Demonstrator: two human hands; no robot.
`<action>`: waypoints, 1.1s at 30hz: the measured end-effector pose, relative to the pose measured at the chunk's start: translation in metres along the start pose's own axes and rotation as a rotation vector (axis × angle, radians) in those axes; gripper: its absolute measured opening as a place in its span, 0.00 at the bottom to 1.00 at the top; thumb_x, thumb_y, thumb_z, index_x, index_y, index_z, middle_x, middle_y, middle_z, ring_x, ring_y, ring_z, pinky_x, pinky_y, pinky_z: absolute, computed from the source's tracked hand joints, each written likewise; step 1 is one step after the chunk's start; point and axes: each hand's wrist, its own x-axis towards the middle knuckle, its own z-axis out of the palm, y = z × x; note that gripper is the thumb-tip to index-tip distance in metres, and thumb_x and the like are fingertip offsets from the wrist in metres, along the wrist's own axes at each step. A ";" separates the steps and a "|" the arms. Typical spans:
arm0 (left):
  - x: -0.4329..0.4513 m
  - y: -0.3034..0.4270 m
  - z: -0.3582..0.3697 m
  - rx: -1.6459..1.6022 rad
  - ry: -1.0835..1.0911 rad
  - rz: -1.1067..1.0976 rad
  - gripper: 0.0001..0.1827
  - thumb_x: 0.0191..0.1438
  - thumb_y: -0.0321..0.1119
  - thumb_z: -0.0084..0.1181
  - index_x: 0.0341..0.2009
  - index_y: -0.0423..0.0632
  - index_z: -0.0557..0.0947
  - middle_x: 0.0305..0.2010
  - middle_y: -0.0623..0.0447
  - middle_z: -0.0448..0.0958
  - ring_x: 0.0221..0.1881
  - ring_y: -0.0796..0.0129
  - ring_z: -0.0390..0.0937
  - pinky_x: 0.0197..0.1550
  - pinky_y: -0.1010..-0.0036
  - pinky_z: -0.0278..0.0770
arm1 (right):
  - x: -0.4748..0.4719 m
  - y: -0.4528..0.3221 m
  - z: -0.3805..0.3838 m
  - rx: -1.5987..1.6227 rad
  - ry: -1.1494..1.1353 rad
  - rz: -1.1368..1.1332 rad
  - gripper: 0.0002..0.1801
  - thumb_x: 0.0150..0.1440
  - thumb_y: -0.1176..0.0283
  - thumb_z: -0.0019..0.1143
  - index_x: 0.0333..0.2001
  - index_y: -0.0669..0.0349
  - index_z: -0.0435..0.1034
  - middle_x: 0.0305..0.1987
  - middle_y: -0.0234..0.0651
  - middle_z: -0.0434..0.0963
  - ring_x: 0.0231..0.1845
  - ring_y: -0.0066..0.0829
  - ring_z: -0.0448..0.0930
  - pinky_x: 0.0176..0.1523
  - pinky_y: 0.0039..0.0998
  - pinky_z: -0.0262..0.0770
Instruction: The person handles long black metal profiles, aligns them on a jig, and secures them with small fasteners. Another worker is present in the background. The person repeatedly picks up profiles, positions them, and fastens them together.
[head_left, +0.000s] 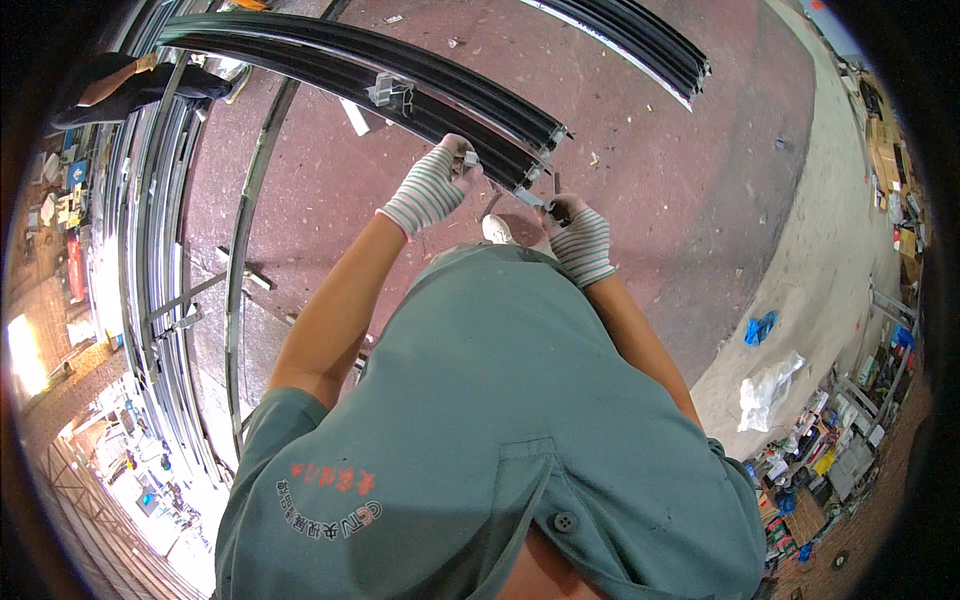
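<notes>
My left hand (431, 187), in a white glove with green stripes, pinches a small light-grey piece (471, 159) between thumb and fingers. It is beside the near side of a long black metal profile (457, 124). My right hand (583, 238), gloved the same way, is past the profile's end with its fingers curled around a small dark piece (558, 215), partly hidden. Between the hands, a whitish fitting (529, 196) juts from the profile's end. A second black profile (450, 79) lies alongside. A silver metal bracket (390, 91) sits on the nearer profile.
More black profiles (630, 37) lie at the far right. Long metal bars (142, 247) and a steel rail (251, 187) run along the left. Another person's leg (150, 90) is at upper left. Clear plastic (766, 394) and a blue scrap (760, 328) lie on the floor.
</notes>
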 end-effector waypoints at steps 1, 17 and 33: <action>0.001 -0.002 0.001 -0.006 0.007 0.006 0.17 0.59 0.29 0.61 0.50 0.42 0.72 0.36 0.53 0.76 0.35 0.70 0.72 0.43 0.73 0.76 | 0.000 -0.002 0.000 -0.026 0.009 -0.046 0.14 0.55 0.69 0.71 0.41 0.60 0.75 0.29 0.39 0.82 0.28 0.30 0.82 0.35 0.30 0.79; 0.008 -0.009 0.008 -0.070 0.010 0.005 0.15 0.60 0.29 0.61 0.48 0.45 0.71 0.33 0.57 0.72 0.34 0.73 0.69 0.41 0.76 0.74 | 0.021 -0.007 0.031 0.019 -0.080 -0.072 0.18 0.55 0.71 0.69 0.48 0.61 0.73 0.40 0.43 0.83 0.37 0.35 0.85 0.41 0.31 0.81; -0.009 0.059 -0.006 -0.175 -0.248 0.132 0.25 0.58 0.29 0.63 0.61 0.45 0.77 0.50 0.46 0.81 0.52 0.63 0.79 0.54 0.66 0.82 | 0.032 -0.034 -0.033 0.079 0.008 -0.337 0.17 0.57 0.78 0.64 0.52 0.60 0.75 0.37 0.41 0.82 0.37 0.33 0.82 0.42 0.29 0.79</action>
